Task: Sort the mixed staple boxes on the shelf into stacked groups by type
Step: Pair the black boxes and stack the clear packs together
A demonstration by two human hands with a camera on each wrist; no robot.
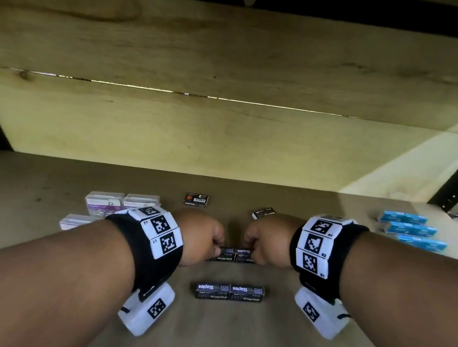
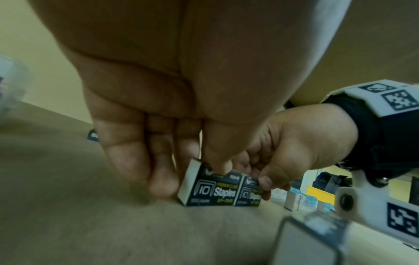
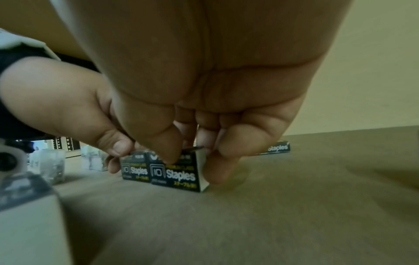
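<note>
landmark: pair of black staple boxes (image 1: 230, 292) nearest the person on the shelf (image 1: 35, 308), sitting end to end; every place below is relative to it.
far left, beyond: clear paper-clip boxes (image 1: 103, 203), a cluster, well apart.
left hand (image 1: 200, 235): just beyond the pair, fingers curled down, pinching the left black box (image 1: 221, 253) by its top and left end.
held boxes: left black box and right black box (image 1: 244, 255) touch end to end and, going by the wrist views, both rest on the shelf.
right hand (image 1: 264, 241): mirrors the other hand, thumb and fingertips clamped on the right black box from its right end.
beyond, loose: one black box label-down (image 1: 196, 199) and a tilted black box (image 1: 263, 213), apart from each other, not yet grouped.
far right: blue staple boxes (image 1: 412, 230), three in a staggered row, well apart.
step (judgement): likely squaring up or lifting the second pair to stack it on the landmark pair.
risk: grip is only on the outer ends; uneven squeeze could buckle the pair at the seam and drop a box.
risk: a skewed landing could shove the landmark pair out of line.
risk: an end flap could pop and spill staples.
</note>
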